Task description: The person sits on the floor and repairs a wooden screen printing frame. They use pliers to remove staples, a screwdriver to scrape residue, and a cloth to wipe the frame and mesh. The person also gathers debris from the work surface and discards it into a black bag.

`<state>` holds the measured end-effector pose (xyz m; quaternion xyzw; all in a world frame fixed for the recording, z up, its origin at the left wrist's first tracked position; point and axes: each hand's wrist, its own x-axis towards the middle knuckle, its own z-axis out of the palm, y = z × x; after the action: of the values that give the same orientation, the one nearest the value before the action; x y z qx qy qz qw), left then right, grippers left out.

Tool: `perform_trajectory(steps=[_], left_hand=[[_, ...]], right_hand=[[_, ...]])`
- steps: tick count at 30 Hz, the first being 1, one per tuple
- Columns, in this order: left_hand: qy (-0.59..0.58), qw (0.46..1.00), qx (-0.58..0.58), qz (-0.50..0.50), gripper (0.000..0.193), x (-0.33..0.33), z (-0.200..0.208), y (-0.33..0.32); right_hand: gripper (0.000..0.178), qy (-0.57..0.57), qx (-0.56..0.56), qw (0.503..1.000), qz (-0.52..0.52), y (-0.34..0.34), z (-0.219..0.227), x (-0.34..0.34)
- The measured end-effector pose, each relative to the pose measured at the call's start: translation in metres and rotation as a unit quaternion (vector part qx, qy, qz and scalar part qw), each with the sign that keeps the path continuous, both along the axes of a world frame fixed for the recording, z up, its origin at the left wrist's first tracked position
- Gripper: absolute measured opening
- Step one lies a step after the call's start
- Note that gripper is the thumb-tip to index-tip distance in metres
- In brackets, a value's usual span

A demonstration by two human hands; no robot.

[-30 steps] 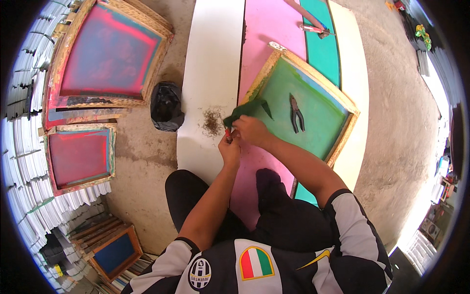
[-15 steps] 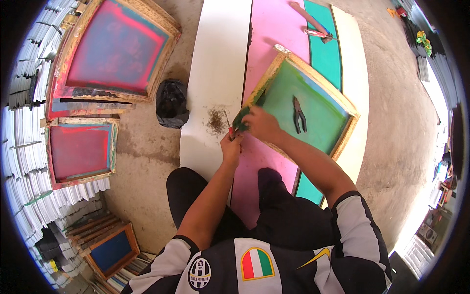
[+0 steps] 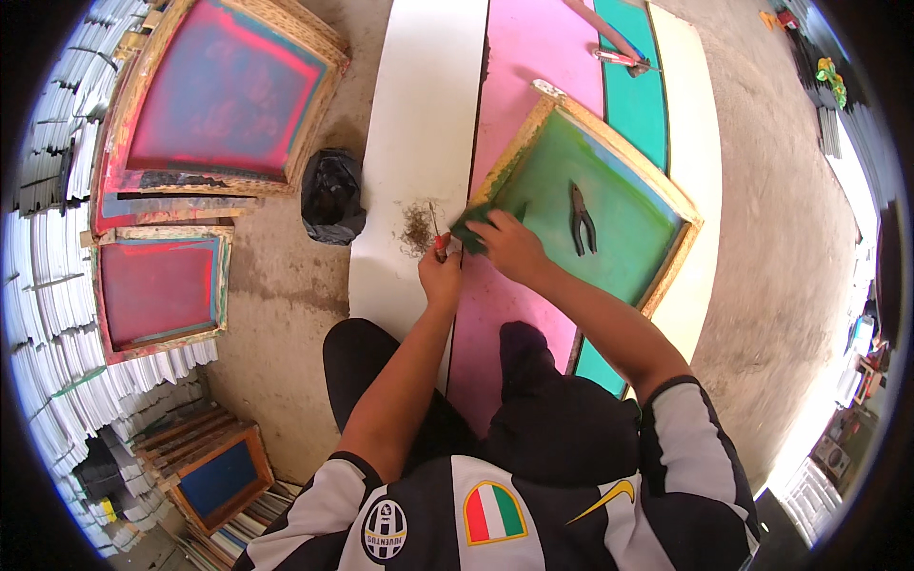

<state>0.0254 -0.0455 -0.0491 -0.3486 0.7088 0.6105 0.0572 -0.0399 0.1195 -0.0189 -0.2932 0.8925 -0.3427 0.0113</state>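
A wooden screen frame (image 3: pixel 672 277) with green mesh lies tilted across the coloured boards. At its left corner my right hand (image 3: pixel 514 250) grips a dark green loose flap of mesh (image 3: pixel 473 228), which is partly covered by the fingers. Close beside it, my left hand (image 3: pixel 440 280) is closed round the red handle of a thin-shafted screwdriver (image 3: pixel 441 248), its shaft pointing away from me. Black-handled pliers (image 3: pixel 584 226) rest on the green mesh. Left of the frame corner, a heap of small dark bits (image 3: pixel 416 228) sits on the white board (image 3: pixel 419 105).
A black plastic bag (image 3: pixel 333 195) stands left of the white board. Two pink-meshed frames (image 3: pixel 227 105) lean by stacked white sheets (image 3: pixel 38 276) at the left. A wooden-handled tool (image 3: pixel 606 29) and a red-and-silver tool (image 3: pixel 617 58) lie on the far boards. A blue-panelled frame (image 3: pixel 219 481) stands lower left.
My left hand has moved slightly left and away from me with the screwdriver. The dark green flap now shows more plainly at the frame's corner, under my right hand.
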Motion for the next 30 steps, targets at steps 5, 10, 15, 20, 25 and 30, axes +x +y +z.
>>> perform_trajectory(steps=[5, 10, 15, 20, 25, 30], left_hand=[[0.009, 0.990, -0.124, -0.065, 0.041, -0.013, 0.028, 0.003], [0.054, 0.971, -0.218, -0.087, 0.039, -0.015, 0.014, 0.001], [0.056, 0.963, -0.249, -0.089, 0.036, -0.015, 0.007, 0.002], [-0.005, 0.968, -0.224, -0.115, 0.036, -0.016, 0.027, 0.002], [0.020, 0.965, -0.226, -0.131, 0.035, -0.010, 0.022, -0.004], [0.006, 0.956, -0.245, -0.164, 0.044, -0.008, 0.017, -0.006]], right_hand=[[0.042, 0.037, 0.112, 0.992, 0.038, -0.012, -0.025, 0.010], [0.043, 0.006, 0.172, 0.982, 0.080, 0.055, -0.011, 0.061], [0.042, -0.030, 0.170, 0.983, 0.057, 0.067, -0.001, 0.061], [0.044, 0.083, 0.103, 0.991, 0.032, -0.008, 0.004, 0.018], [0.041, 0.131, 0.174, 0.975, 0.044, 0.000, -0.020, 0.037], [0.036, 0.126, 0.212, 0.968, 0.034, 0.066, -0.005, 0.088]])
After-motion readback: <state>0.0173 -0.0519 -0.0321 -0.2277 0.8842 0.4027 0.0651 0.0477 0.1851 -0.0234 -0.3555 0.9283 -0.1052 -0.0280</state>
